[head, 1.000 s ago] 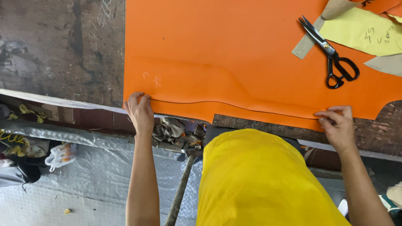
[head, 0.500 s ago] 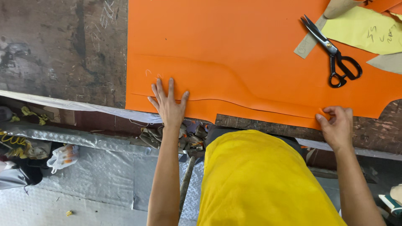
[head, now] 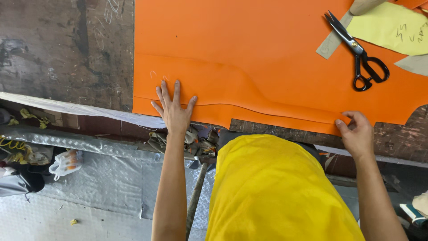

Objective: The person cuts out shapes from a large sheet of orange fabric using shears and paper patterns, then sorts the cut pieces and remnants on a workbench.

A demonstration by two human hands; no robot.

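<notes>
- Two hands on orange sheet (head: 267,53), spread over dark tabletop (head: 67,49), near edge overhanging slightly.
- Left hand (head: 174,111): flat, fingers spread, pressing the near left part.
- Right hand (head: 356,134): fingers curled, pinching the near right edge.
- Sheet looks thin, soft, floppy, light; probably best held by edges, pinned flat.
- Black scissors (head: 359,53) far right, beside yellow pattern piece (head: 392,27).

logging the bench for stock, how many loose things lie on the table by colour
Orange: 2, the large orange sheet and the curved orange cut piece under the left hand
Black: 1, black-handled scissors
Pale yellow: 1, paper pattern
Tan: 2, card strips
Total: 6
</notes>
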